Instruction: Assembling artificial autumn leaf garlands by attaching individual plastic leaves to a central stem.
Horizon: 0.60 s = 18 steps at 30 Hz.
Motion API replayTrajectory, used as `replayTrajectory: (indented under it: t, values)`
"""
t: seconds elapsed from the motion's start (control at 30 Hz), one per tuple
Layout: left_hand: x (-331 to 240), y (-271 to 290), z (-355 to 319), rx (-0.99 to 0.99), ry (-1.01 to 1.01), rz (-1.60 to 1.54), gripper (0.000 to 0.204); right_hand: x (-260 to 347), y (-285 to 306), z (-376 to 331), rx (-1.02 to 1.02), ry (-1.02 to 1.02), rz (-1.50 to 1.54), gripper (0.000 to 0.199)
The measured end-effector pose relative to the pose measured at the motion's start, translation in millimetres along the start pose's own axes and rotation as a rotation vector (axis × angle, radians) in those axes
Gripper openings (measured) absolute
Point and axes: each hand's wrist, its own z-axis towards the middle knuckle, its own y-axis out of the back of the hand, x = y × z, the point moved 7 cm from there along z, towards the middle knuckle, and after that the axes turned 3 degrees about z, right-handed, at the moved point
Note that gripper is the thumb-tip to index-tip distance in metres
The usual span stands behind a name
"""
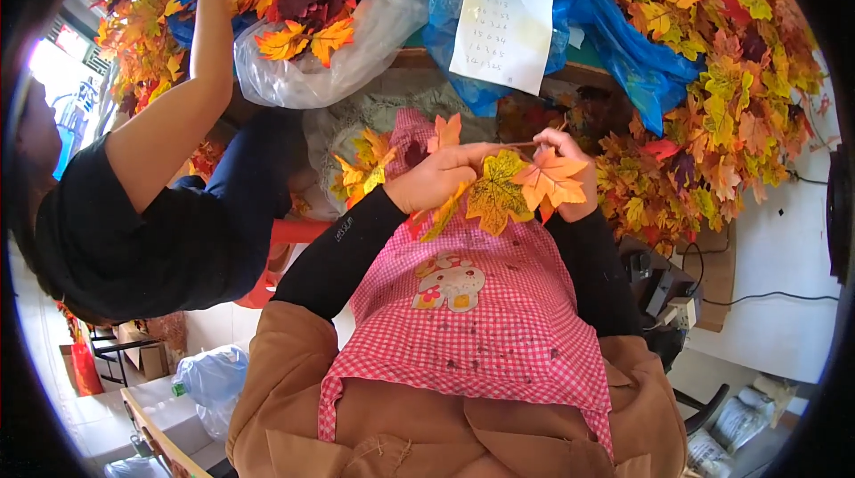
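In front of my lap I hold a garland of artificial maple leaves [497, 193], yellow-green, orange and peach. My left hand [436, 177] is closed round its thin brown stem, and more yellow and orange leaves [365, 164] hang out past the wrist. At the stem's other side my right hand [574, 173] is closed, thumb and fingers pinching it; a peach-orange leaf [550, 180] covers part of that hand. The short stretch of stem between the hands shows bare. A pink checked apron [472, 300] lies beneath the leaves.
Ahead, a clear plastic bag [338, 77] of leaves and a blue plastic bag [445, 24] with a handwritten paper sheet [503, 32] lie on a table. Leaf garlands [712, 122] heap at the right. On the left sits a co-worker [151, 202], one arm reaching toward the leaves.
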Motion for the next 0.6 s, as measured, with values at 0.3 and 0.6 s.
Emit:
replayTrajectory:
  t: [0.3, 0.6]
  values:
    - [-32.2, -4.3, -0.2, -0.028, 0.068, 0.524, 0.054, 7.5, 4.3, 4.7, -0.082, -0.01, -0.007, 0.016]
    - [-40.3, 28.8, -3.0, -0.118, 0.198, 0.169, 0.04, 27.8, 3.3, 0.2, -0.012, 0.045, -0.178, 0.016]
